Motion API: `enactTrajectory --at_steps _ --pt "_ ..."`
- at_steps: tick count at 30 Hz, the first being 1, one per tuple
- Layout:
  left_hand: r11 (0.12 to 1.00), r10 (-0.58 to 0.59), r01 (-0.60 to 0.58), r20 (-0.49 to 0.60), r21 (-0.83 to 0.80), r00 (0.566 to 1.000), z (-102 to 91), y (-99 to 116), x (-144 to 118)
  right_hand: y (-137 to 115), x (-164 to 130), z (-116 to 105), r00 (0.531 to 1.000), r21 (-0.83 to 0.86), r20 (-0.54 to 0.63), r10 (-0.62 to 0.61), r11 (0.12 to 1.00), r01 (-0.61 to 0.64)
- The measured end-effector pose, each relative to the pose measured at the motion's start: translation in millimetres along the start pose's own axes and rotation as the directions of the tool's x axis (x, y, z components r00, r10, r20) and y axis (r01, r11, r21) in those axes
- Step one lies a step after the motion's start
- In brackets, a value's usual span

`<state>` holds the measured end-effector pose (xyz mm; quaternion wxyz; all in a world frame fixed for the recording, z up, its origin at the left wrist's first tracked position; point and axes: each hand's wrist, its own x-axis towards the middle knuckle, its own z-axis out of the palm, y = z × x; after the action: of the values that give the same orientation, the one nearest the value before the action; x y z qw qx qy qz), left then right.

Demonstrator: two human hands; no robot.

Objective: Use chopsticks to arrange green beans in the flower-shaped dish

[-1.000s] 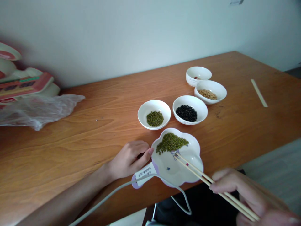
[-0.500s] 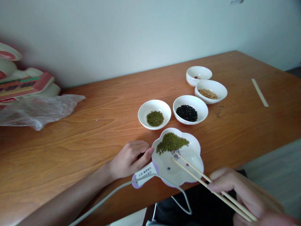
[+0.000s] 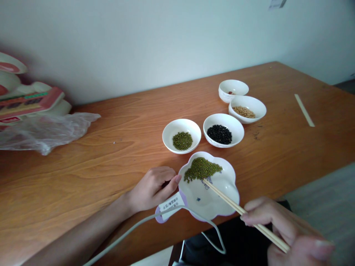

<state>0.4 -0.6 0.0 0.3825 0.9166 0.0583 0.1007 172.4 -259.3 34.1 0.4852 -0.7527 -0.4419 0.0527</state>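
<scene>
A white, flower-shaped dish [image 3: 191, 195] with a lilac rim and a labelled handle lies near the table's front edge. Green mung beans [image 3: 202, 168] are heaped in its far left part. My left hand [image 3: 154, 187], fingers curled, grips the dish's left rim at the thumb tip. In my right hand [image 3: 277, 221] is a pair of wooden chopsticks [image 3: 226, 198], closed together, with the tips at the near edge of the heap. Whether a bean is between the tips is too small to tell. Just behind the dish stands a white bowl [image 3: 168, 138] with more mung beans.
Other white bowls hold black beans [image 3: 219, 134], tan beans [image 3: 244, 112] and a few reddish ones [image 3: 230, 93]. A pale strip [image 3: 304, 110] lies at the right. Clear plastic [image 3: 52, 127] and a toy-like box [image 3: 30, 101] are at left. A cable [image 3: 133, 225] crosses the dish's handle.
The chopsticks have come together, and their tips have moved slightly left to the heap's near edge. My left hand keeps its place on the rim.
</scene>
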Motion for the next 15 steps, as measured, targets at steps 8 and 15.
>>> enactTrajectory --at_steps 8,15 --pt "1.000 0.000 0.000 0.003 0.008 1.000 -0.9 1.6 0.4 -5.4 2.7 2.7 0.997 0.083 0.045 0.064 0.994 -0.067" --pt "1.000 0.001 -0.001 -0.002 0.023 1.000 -0.9 1.4 0.4 0.4 2.7 6.7 1.000 0.182 -0.004 0.030 0.983 -0.028"
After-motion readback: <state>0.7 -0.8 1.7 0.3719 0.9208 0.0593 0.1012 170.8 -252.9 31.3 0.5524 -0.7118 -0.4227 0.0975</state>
